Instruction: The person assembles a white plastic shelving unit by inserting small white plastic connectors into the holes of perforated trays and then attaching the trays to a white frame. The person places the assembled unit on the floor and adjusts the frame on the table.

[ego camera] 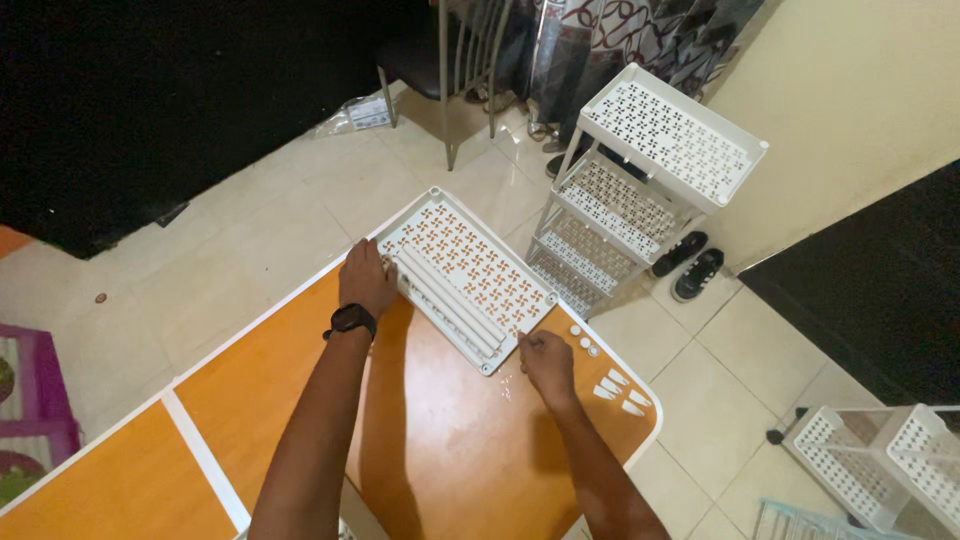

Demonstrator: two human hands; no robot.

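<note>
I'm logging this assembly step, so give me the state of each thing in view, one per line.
Perforated white tray: flat on the orange table, white tubes lying in it.
Left hand: resting on the tray's left end.
Right hand: fingers curled at the tray's near corner.
Small white parts: loose on the table.
Shelf rack: assembled, standing upright on the floor.
Black shoes: on the floor beside the rack.

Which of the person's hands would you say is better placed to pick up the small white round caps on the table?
Probably the right hand: it rests beside the white round caps, while the left hand holds the perforated tray.
</note>
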